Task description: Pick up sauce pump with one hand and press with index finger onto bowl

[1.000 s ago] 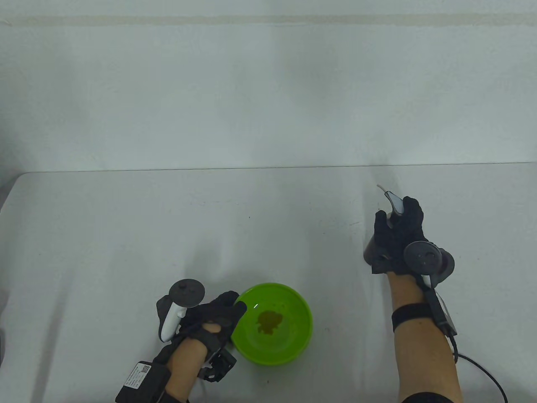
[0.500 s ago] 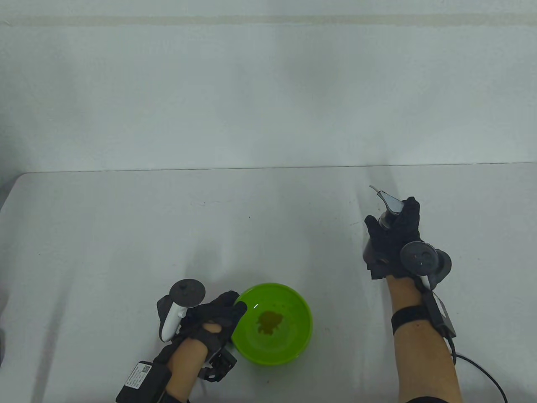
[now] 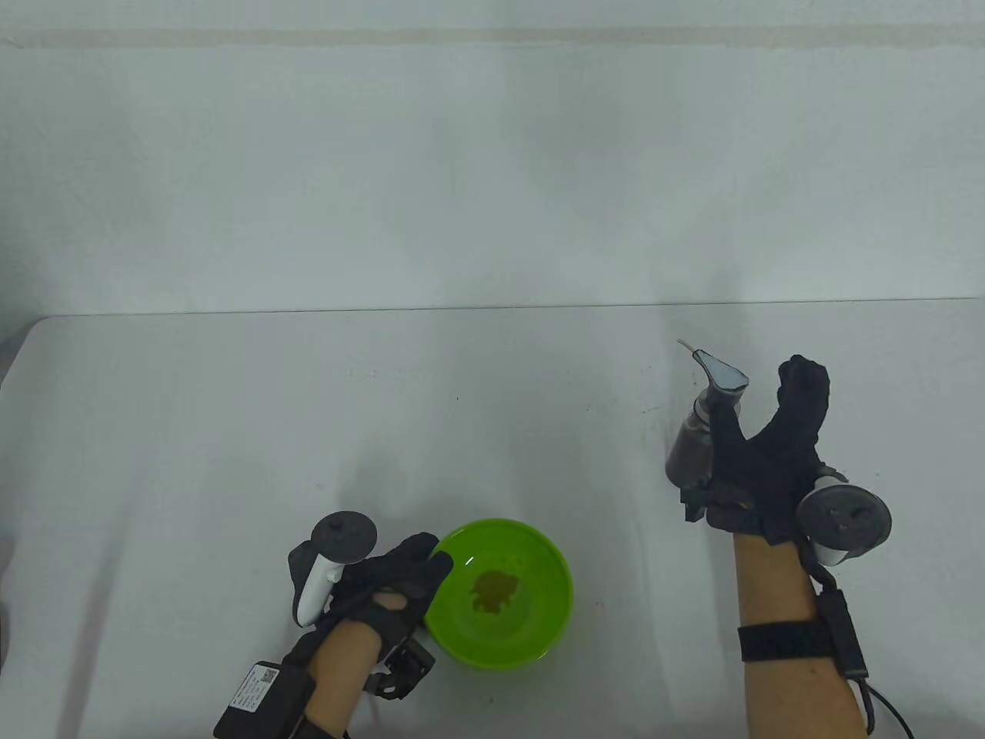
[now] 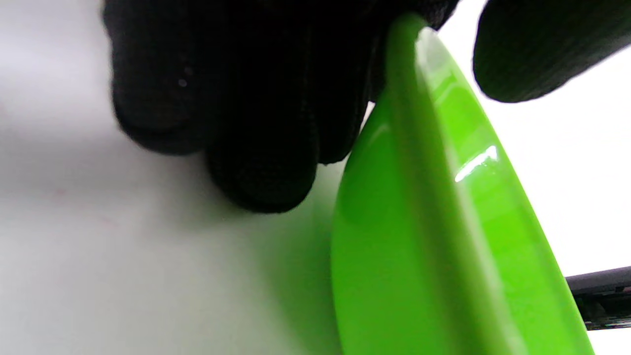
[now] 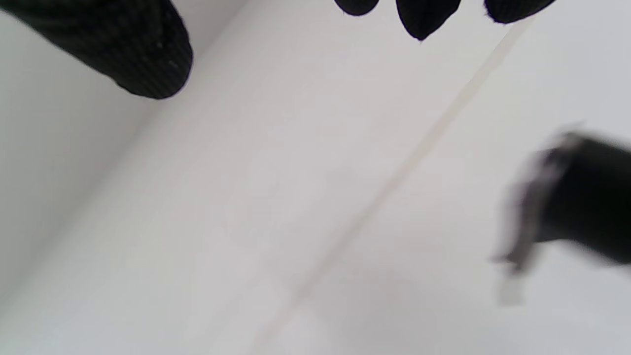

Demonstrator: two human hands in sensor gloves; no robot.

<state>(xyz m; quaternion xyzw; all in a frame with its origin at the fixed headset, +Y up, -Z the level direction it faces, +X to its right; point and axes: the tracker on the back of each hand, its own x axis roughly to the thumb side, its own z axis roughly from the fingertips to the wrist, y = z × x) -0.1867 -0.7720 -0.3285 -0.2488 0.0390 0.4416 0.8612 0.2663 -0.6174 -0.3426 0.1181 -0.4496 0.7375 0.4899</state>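
The sauce pump [image 3: 702, 419] stands on the desk [image 3: 492, 431] far right of the green bowl [image 3: 539, 643]; it looks rigid, top-heavy, probably slick, best gripped round its dark body. The right hand [image 3: 769, 462] is spread beside it, contact unclear. The left hand [image 3: 388, 589] pinches the bowl's rim.

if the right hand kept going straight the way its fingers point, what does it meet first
Probably nothing: the right hand points toward the table's far edge, and the way ahead looks free. The sauce pump stands just left of that line, by the thumb. Depth is hard to judge.
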